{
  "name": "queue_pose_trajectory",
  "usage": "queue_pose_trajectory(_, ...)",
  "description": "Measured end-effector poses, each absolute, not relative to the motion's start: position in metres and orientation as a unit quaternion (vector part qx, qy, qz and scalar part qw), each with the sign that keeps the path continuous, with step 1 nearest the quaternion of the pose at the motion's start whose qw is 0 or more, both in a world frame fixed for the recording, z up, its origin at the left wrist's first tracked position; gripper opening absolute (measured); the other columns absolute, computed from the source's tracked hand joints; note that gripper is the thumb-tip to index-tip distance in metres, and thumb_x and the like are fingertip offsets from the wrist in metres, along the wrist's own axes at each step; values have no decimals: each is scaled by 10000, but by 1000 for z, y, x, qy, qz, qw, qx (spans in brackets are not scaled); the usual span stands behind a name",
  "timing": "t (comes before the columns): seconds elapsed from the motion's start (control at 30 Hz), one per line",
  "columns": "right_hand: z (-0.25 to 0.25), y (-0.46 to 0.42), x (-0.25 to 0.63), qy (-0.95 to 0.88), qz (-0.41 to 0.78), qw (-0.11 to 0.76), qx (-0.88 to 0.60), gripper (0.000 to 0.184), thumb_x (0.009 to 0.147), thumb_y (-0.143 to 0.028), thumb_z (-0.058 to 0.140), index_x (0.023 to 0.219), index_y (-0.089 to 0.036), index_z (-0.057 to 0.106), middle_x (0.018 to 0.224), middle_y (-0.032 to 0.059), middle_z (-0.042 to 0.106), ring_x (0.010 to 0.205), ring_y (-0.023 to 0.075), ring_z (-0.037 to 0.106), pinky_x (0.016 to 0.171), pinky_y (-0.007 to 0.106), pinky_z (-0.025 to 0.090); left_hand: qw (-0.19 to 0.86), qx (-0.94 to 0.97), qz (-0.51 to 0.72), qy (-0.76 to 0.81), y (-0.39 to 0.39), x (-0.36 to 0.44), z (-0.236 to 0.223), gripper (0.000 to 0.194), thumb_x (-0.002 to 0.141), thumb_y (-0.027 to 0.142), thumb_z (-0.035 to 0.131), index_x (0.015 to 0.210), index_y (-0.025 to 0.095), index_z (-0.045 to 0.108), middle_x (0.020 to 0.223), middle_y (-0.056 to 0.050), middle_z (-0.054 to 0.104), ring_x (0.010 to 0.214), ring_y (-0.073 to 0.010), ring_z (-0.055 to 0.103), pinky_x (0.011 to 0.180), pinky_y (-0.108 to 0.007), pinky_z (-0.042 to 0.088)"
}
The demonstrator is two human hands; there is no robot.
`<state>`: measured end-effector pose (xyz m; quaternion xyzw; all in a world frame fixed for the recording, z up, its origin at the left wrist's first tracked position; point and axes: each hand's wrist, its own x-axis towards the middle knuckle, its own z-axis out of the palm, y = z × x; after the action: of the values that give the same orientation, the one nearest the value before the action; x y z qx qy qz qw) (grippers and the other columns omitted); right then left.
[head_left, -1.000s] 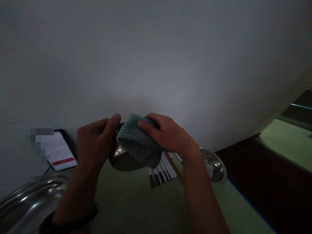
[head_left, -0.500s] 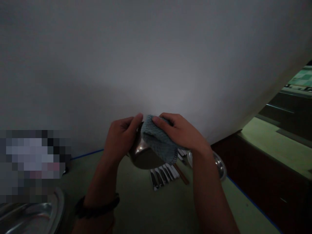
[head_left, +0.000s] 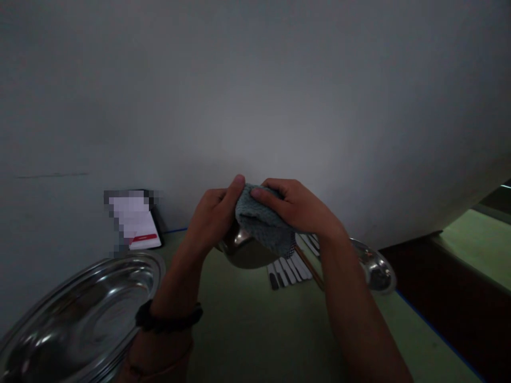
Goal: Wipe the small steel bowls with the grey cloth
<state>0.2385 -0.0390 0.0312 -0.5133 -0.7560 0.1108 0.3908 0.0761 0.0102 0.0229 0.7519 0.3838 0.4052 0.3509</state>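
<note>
Gripping the metal bowl [head_left: 247,252] with my left hand [head_left: 213,215], I should press the cloth [head_left: 261,221] my right hand [head_left: 299,205] pinches flat against it.

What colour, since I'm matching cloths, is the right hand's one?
The cloth looks greyish blue, seen best in the head view.

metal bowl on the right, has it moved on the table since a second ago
No, not visibly: the metal bowl sits by the same stretch of the blue table edge. Only the camera's view has shifted.
</note>
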Motion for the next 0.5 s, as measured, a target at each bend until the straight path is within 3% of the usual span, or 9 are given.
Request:
queue_pose_trajectory(0.37, 25, -33, 225, -777, 109, 404, -470, 364, 931, -446, 448, 675, -189, 479, 636, -51, 470, 612, 86, 418, 621, 249, 320, 303, 747, 429, 407, 5, 61, 24, 532, 849, 504, 452, 443, 174, 545, 439, 0, 499, 444, -114, 436, 422, -228, 313)
queue_pose_trajectory(0.5, 23, -30, 223, -787, 157, 412, -432, 341, 913, -457, 486, 714, -186, 536, 675, -44, 508, 653, 89, 462, 630, 238, 350, 350, 705, 457, 415, 4, 49, 19, 487, 799, 534, 541, 478, 171, 592, 480, -15, 572, 466, -126, 491, 439, -229, 354)
